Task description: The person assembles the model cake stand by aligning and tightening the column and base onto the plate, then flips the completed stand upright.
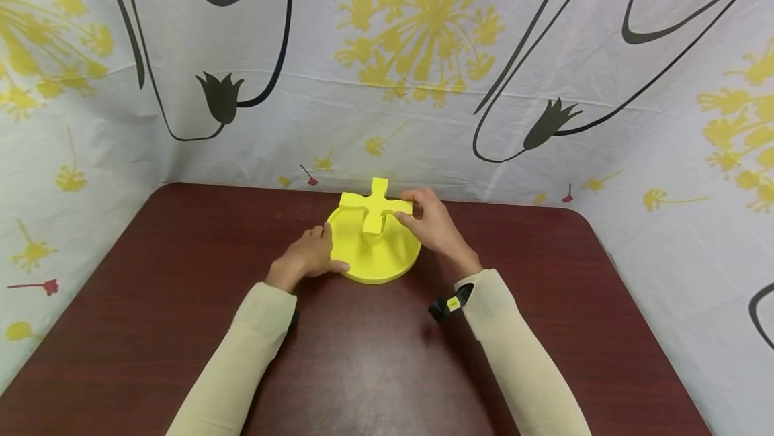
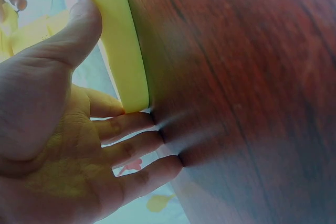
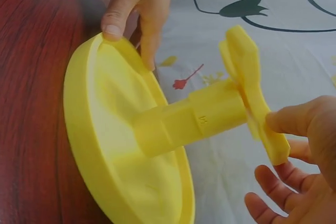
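Near the table's far edge stands a yellow plastic piece with a round, rimmed base. A thick post rises from its middle and carries a flat four-armed cross on top. At the base's left side my left hand holds the rim, its thumb over the edge and its fingers along the outside, some tips touching the tabletop in the left wrist view. My right hand pinches the cross's right arm between thumb and index finger; the other fingers are loosely bent below it.
The dark red-brown wooden table has rounded far corners. Right behind the yellow piece hangs a white cloth with yellow and grey flower prints, and it continues along both sides. A black strap device sits on the right wrist.
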Tool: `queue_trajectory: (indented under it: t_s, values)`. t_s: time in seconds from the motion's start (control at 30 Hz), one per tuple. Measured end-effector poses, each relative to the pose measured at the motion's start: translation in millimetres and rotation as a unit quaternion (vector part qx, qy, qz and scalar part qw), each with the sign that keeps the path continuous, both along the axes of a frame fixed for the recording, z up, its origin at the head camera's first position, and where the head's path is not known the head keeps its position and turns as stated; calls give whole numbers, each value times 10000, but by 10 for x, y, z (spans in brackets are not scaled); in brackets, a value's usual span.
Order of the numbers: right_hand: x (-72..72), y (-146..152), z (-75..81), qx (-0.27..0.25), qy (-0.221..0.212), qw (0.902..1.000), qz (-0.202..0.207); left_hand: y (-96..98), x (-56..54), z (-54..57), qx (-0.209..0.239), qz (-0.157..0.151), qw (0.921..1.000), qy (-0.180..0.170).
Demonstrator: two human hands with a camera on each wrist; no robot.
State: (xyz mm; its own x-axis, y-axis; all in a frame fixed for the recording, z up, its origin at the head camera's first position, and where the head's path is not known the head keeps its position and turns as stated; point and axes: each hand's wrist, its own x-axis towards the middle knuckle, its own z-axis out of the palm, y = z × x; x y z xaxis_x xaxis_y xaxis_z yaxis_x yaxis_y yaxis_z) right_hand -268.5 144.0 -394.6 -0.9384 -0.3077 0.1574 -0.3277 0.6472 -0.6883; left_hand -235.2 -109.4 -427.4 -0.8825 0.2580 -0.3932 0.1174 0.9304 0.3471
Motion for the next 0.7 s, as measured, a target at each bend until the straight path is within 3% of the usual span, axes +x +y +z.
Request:
queue_trajectory:
  t_s: [0.4, 0.7]
  values:
    - [97, -64, 49, 328, -409, 9986, 38, 9, 19, 26, 50, 18, 10000, -3]
    - [191, -192, 47, 567, -350, 9977, -106, 9, 8, 10, 30, 22, 10000, 73]
